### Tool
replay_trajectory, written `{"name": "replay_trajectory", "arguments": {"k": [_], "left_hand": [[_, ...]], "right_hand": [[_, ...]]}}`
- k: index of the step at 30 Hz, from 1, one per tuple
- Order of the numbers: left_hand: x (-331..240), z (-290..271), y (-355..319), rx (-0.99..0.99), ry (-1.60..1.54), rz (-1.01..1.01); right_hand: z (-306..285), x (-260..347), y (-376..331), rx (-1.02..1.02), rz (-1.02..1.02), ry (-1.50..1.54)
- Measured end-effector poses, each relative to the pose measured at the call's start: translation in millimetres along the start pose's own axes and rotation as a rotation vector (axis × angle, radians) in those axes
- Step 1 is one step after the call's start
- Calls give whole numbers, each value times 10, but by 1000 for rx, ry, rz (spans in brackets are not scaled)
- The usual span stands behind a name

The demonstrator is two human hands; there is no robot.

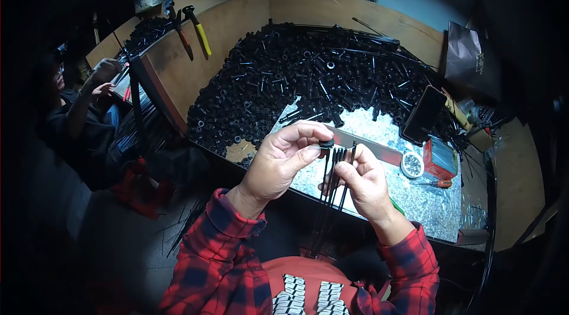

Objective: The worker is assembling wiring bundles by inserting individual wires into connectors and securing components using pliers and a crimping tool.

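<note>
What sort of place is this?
Probably a workshop: a heap of small black parts covers much of the bench, pliers with yellow handles hang beside it, and a screwdriver lies nearby.

Red-and-navy plaid sleeves (216, 253), red top (309, 266) (black-white print (290, 292))

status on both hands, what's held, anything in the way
Left hand pinching short black part. Right hand gripping thin black rods, upper ends near that part. Heap of black parts beyond, nothing seen blocking either hand.
</note>
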State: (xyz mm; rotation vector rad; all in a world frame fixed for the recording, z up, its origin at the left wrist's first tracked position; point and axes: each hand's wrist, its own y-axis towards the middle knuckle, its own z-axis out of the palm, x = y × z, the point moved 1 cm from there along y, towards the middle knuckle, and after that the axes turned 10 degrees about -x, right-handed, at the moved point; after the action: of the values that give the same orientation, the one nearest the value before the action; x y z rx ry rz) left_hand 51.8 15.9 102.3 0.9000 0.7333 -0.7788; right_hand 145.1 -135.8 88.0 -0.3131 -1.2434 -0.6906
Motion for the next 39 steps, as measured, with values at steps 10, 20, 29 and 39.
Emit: {"name": "replay_trajectory", "arguments": {"k": [10, 20, 29, 39], "left_hand": [[-74, 67, -19, 27, 66, 62], [-91, 136, -20, -23, 152, 85], [-26, 50, -15, 51, 52, 73], [-25, 16, -14, 185, -90, -41]], "right_hand": [[57, 25, -21, -2, -46, -47], [103, 51, -71, 32, -57, -111], [31, 39, -18, 156, -58, -119], [8, 36, -23, 309, 33, 55]]}}
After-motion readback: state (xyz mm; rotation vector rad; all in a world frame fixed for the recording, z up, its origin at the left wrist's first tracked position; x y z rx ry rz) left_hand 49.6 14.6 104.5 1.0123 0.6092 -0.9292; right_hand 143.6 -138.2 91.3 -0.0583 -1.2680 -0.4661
